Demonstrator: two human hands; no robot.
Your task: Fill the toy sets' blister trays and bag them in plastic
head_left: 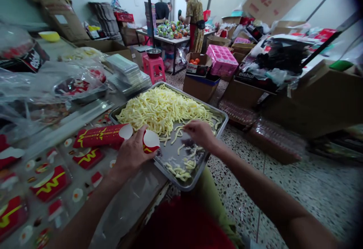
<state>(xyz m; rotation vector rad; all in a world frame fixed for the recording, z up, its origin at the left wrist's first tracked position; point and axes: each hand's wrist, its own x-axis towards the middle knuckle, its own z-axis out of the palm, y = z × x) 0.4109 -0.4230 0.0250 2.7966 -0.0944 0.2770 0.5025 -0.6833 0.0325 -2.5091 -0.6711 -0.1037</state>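
Left hand (133, 148): curled, thumb and fingers around an open red carton (151, 140) at the tray's near left edge.
Right hand (200, 131): bent low over the tray; we cannot tell whether its fingertips are closed on a strip.
Tray (170, 152): metal, with pale yellow strips (155, 109) heaped toward the far left.
Stacked cartons (98, 135): red, left of the tray.
Far table (177, 41): we see two people there.

- "eishu": 1 black box (256, 82), well beyond the right fingers (189, 127)
- "eis", rest unclear: another black box (30, 62), beyond the left fingers (141, 133)
- Yellow "W"-like mark: red packet (52, 185), left of those
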